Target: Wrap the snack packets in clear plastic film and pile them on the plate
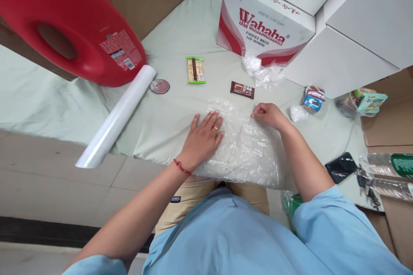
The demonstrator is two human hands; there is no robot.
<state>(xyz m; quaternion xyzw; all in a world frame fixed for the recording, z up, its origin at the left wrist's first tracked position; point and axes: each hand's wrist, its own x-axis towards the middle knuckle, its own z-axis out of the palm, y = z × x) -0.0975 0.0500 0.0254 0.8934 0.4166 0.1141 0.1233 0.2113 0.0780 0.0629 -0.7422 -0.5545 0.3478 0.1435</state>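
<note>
A clear, crinkled plastic bag (245, 150) lies flat on the cloth-covered table, its near edge at my lap. On its left side rests my left hand (204, 133), flat with the fingers stretched out. At the bag's upper right corner my right hand (266, 114) is closed in a pinch, seemingly on the plastic edge. Just beyond the bag sits a small brown wrapped snack (241, 90). Farther back and to the left lies a snack pack with green ends (195, 70).
To the left are a white roll (118, 116), a round disc (160, 86) and a large red jug (84, 30). A Wahaha water box (264, 21) stands behind crumpled plastic (264, 73). At right are a blue snack (312, 99), a phone (341, 166), keys (368, 187) and plastic bottles (383, 165).
</note>
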